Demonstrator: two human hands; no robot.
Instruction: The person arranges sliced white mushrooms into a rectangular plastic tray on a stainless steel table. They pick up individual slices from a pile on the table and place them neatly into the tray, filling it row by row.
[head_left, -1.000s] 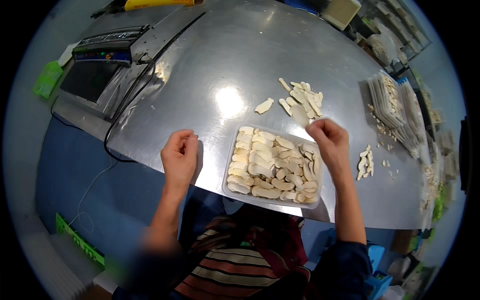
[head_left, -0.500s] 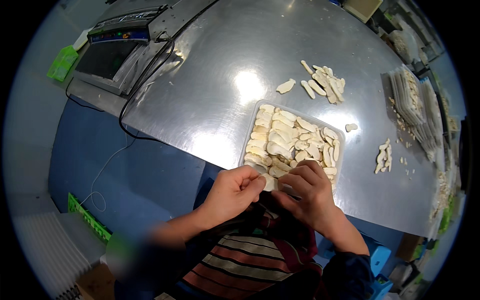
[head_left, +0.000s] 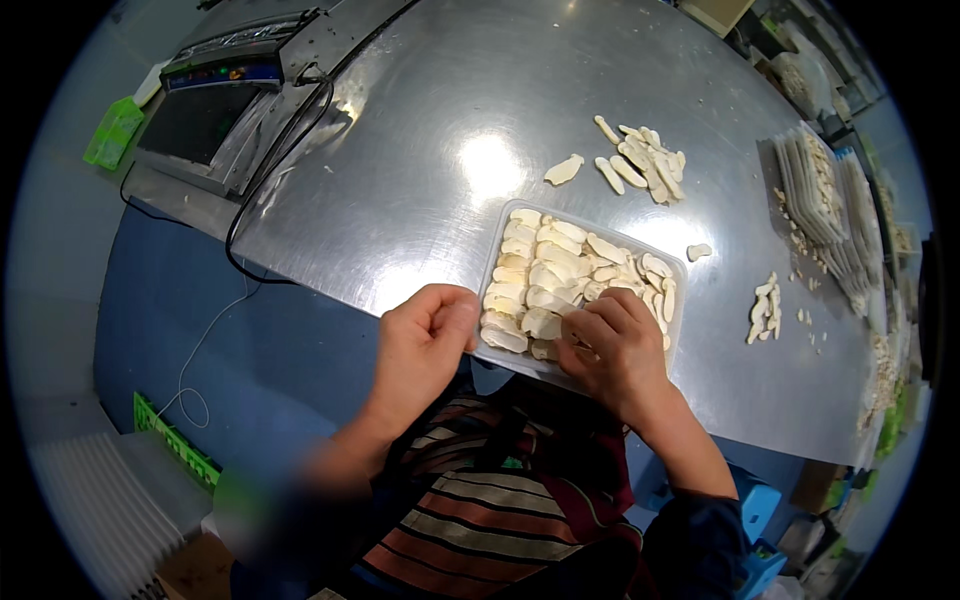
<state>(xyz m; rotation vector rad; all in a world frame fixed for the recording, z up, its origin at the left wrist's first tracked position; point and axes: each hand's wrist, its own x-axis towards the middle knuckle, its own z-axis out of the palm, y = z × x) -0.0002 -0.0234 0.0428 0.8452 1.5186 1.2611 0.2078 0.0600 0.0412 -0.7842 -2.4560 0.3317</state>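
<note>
A clear plastic tray [head_left: 680, 300] sits at the table's front edge, filled with cream-coloured mushroom slices [head_left: 557, 255]. On its left side the slices overlap in neat columns; towards the right they lie more loosely. My right hand [head_left: 615, 340] reaches over the tray's near part, its fingers closed at a broad slice [head_left: 541, 323] low in the second column. My left hand [head_left: 425, 335] is at the tray's near left corner, fingers curled against the rim; its fingertips are partly hidden.
Beyond the tray lie a heap of slices [head_left: 655, 165] and a single slice [head_left: 564, 170]. More slices [head_left: 765, 310] are to the right, near stacked filled trays [head_left: 808, 185]. A machine with a black cable [head_left: 232, 235] stands at the back left of the metal table [head_left: 400, 200].
Both hands were together at the tray's near edge with a slice between them. My left hand has moved left to the tray's corner; my right has brought the slice into the tray.
</note>
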